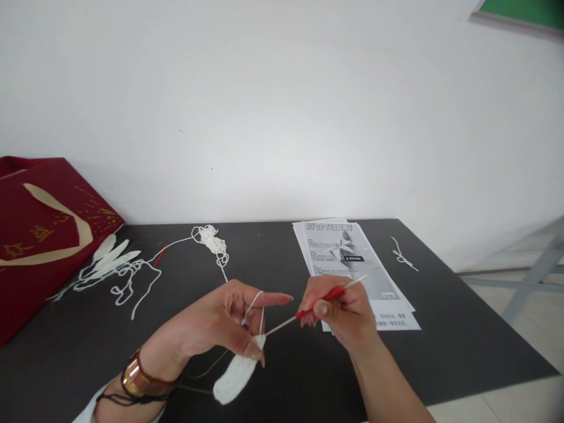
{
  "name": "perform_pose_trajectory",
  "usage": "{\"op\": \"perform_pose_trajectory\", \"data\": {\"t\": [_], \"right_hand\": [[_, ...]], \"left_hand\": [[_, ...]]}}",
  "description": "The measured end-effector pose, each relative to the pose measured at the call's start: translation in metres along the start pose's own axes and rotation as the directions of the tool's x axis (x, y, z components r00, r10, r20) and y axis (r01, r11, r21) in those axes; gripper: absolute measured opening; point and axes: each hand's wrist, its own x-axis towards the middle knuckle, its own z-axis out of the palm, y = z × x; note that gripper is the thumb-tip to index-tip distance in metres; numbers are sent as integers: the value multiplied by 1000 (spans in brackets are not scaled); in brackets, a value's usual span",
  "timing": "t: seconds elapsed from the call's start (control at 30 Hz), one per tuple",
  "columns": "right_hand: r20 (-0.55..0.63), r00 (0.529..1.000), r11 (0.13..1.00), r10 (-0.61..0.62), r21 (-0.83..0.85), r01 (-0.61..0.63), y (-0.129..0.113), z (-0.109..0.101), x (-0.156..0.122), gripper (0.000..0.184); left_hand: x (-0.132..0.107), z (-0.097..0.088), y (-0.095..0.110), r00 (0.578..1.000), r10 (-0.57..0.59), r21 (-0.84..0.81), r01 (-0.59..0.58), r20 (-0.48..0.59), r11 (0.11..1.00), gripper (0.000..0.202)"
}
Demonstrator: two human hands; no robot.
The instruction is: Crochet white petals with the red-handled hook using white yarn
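Pinched between the thumb and fingers of my left hand [220,320] is a white crocheted piece [235,379], long and narrow, hanging down toward me. White yarn loops over the raised index finger of that hand. My right hand [343,314] is closed around the red handle of a crochet hook [335,293]. The hook's thin metal shaft reaches left to the top edge of the crocheted piece; whether its tip sits inside a stitch is too small to tell. From my left hand the yarn runs back to a loose white yarn heap [211,239].
Printed sheets [352,252] lie behind my right hand on the black table [264,252]. Several white crocheted petals [112,258] with trailing yarn rest beside a dark red bag [39,235]. A short knotted yarn piece [402,257] lies at the right. A white wall [264,117] stands behind.
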Motion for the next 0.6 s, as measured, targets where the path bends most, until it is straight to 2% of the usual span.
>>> {"op": "perform_pose_trajectory", "data": {"t": [0.1,0.17,0.27,0.33,0.47,0.6], "right_hand": [[-46,996,995,82,69,-78,2,1,0,13],[-55,994,993,93,76,-89,2,0,0,14],[-84,990,990,115,90,-108,1,0,2,17],[-121,974,976,191,132,-175,2,0,5,20],[-200,915,919,349,265,-293,8,5,11,24],[-250,854,855,457,387,-344,16,9,15,24]], "left_hand": [[-2,0,-1,1000,19,4,-20,11,1000,44],[-1,-1,-2,1000,12,9,-12,15,1000,55],[2,-3,-5,999,-10,-14,10,36,1000,61],[5,-4,-7,999,16,-26,-15,28,1000,62],[8,-2,-10,981,174,39,-172,-80,984,52],[11,3,-14,894,396,163,-367,-210,916,44]]}}
